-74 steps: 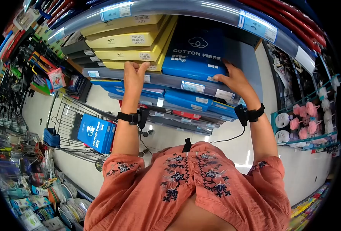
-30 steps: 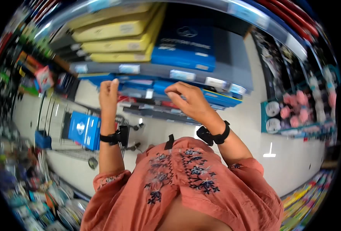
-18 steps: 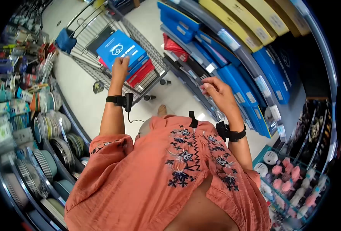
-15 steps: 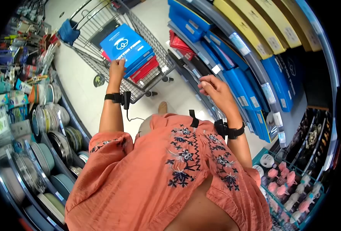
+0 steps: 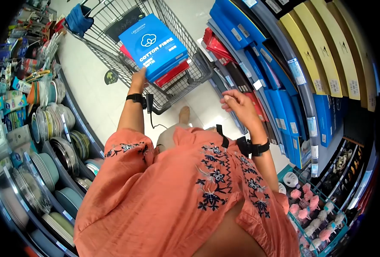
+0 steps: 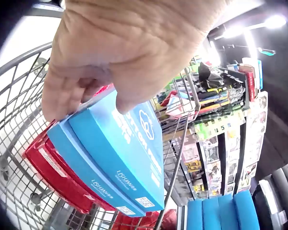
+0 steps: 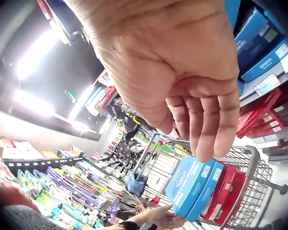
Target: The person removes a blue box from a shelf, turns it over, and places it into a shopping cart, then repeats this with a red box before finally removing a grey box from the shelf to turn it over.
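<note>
In the head view, two blue boxes marked COTTON FIBRE (image 5: 153,40) lie stacked in a wire shopping cart (image 5: 206,72), above a red package (image 5: 172,75). My left hand (image 5: 139,79) holds the near corner of the blue boxes. Its thumb lies on the upper box's printed face, and the fingers bend around the side in the left wrist view, where the lower blue box (image 6: 93,167) also shows. My right hand (image 5: 240,105) hovers between the cart and the shelf, its fingers loosely curled around nothing.
Shelves on the right hold yellow boxes (image 5: 320,51), more blue boxes (image 5: 280,103) and red packages (image 5: 217,46). Racks of plates (image 5: 44,171) line the left side. A basket of pink fluffy items (image 5: 303,205) stands near right. A blue cloth (image 5: 79,20) hangs on the cart's far end.
Both hands have left the blue box and yellow boxes on the shelf. The view has turned left to the cart, which now appears closer, and the left hand has reached the boxes there.
</note>
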`<move>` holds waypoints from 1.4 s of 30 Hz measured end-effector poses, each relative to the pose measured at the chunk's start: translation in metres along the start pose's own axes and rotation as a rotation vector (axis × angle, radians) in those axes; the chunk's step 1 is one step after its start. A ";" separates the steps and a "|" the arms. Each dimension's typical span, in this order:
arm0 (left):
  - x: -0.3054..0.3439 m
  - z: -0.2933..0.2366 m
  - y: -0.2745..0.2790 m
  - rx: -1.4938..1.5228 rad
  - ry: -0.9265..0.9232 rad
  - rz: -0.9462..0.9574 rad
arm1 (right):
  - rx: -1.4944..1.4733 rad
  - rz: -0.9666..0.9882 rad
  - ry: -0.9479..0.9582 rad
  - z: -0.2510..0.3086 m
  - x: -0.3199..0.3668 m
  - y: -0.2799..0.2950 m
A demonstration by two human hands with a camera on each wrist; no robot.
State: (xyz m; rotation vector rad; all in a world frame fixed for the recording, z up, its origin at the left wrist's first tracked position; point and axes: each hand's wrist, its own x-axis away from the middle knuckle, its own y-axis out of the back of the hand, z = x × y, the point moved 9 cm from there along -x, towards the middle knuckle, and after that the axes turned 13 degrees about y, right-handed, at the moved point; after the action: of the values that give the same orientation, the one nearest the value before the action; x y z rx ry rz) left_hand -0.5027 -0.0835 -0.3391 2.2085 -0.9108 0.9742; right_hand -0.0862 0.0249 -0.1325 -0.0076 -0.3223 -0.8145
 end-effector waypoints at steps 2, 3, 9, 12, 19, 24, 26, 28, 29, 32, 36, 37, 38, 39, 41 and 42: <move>-0.014 0.002 0.006 -0.072 -0.005 -0.034 | -0.001 -0.014 -0.016 -0.006 -0.002 0.000; -0.015 -0.003 0.006 -0.126 -0.018 -0.052 | -0.002 -0.022 -0.024 -0.008 -0.002 0.000; -0.001 -0.045 -0.021 -0.127 -0.576 -0.040 | 0.001 -0.045 -0.045 -0.015 -0.008 0.001; -0.002 -0.038 -0.020 -0.359 -0.586 -0.188 | 0.004 -0.046 -0.056 -0.017 -0.012 -0.001; -0.015 -0.020 0.012 -0.200 -0.395 -0.282 | 0.010 -0.051 -0.089 -0.026 -0.018 0.000; -0.006 -0.010 0.025 0.077 -0.024 -0.045 | 0.012 -0.028 -0.091 -0.034 -0.023 -0.002; -0.016 -0.005 0.028 0.132 0.036 0.004 | 0.007 -0.032 -0.099 -0.035 -0.024 -0.002; -0.020 -0.007 0.030 0.158 0.015 -0.033 | -0.002 -0.047 -0.116 -0.032 -0.025 -0.001; -0.022 -0.008 0.030 0.195 0.013 -0.028 | 0.003 -0.047 -0.118 -0.031 -0.025 -0.001; -0.009 -0.021 0.023 0.325 -0.023 0.045 | 0.012 -0.045 -0.123 -0.030 -0.025 -0.001; 0.000 -0.039 0.018 0.535 -0.178 0.140 | 0.010 -0.044 -0.122 -0.025 -0.025 -0.003; 0.006 -0.045 0.018 0.570 -0.224 0.166 | 0.010 -0.046 -0.120 -0.023 -0.025 -0.003; 0.010 -0.049 0.018 0.565 -0.241 0.158 | 0.013 -0.031 -0.109 -0.023 -0.027 -0.003; 0.013 -0.052 0.019 0.560 -0.258 0.149 | 0.016 -0.014 -0.098 -0.023 -0.029 -0.004; 0.025 -0.057 0.022 0.551 -0.297 0.174 | 0.017 0.003 -0.084 -0.021 -0.032 -0.005; 0.032 -0.056 0.023 0.552 -0.305 0.174 | 0.016 0.001 -0.078 -0.017 -0.034 -0.007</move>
State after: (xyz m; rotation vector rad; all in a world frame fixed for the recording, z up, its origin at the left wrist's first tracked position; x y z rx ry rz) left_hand -0.5274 -0.0694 -0.2765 2.8391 -1.0812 1.0857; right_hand -0.1079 0.0418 -0.1596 -0.0248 -0.4025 -0.8118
